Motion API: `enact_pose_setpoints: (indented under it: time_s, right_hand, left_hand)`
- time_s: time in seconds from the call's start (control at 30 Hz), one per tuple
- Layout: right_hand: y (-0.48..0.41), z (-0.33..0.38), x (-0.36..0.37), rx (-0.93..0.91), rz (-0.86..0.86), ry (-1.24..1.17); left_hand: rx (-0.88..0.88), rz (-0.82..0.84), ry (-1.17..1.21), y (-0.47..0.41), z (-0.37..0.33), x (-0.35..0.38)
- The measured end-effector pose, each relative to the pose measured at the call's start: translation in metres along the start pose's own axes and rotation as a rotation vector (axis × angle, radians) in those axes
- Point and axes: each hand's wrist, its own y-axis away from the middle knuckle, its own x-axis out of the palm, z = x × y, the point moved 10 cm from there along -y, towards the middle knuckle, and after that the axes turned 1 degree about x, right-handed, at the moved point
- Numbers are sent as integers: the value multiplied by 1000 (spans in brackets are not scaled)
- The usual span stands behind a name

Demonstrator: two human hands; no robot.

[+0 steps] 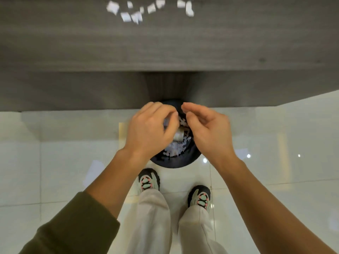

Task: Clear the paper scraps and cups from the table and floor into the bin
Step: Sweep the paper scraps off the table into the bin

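Head view: both hands hover over the black bin, which stands on the floor against the counter. Left hand: grip curled on a pale wad, blurred, likely scraps. Right hand is loosely cupped, holding nothing. A cup already lies inside. More paper scraps sit far across the counter, straight ahead, slightly nearer the left hand.

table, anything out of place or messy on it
Yes: white paper scraps lie strewn across the far side of the grey table, loose litter not yet binned. Nothing looks spilled or damaged.
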Motion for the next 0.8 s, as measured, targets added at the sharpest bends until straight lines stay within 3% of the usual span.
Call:
enact_pose_setpoints:
  time_s: [0.2, 0.3, 0.47, 0.57, 0.7, 0.8]
  right_hand:
    - [-7, 95, -17, -107, -50, -60]
    - [-22, 126, -20, -130, -57, -31]
    - [-54, 148, -15, -106, -71, 52]
    - [-68, 145, -12, -89, -73, 90]
    - [-91, 141, -14, -116, -103, 163]
    - [-114, 137, -26, -137, -140, 172]
  left_hand:
    - [34, -152, -13, -62, -17, -83]
    - [-6, -149, -10, -89, -10, -99]
    - [-307, 251, -82, -109, 44, -65]
    - [-368, 366, -255, -110, 70, -45]
    - [-325, 352, -368, -134, 73, -23]
    - [-135, 379, -375, -160, 48, 1]
